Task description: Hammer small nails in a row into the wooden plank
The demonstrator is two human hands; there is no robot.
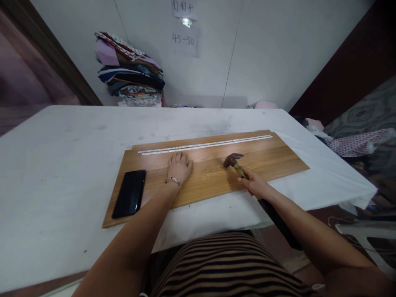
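Note:
A long wooden board lies on the white table. My left hand rests flat on the board, fingers stretched out, a bracelet on the wrist. My right hand is closed round the handle of a hammer, whose dark head sits low over the board beside a short row of small dark dots, perhaps nails. A thin white strip runs along the board's far edge. A black phone lies on the board's left end.
A pile of folded cloths stands against the wall behind the table. Paper notes hang on the wall. More fabric and a white plastic chair are at the right.

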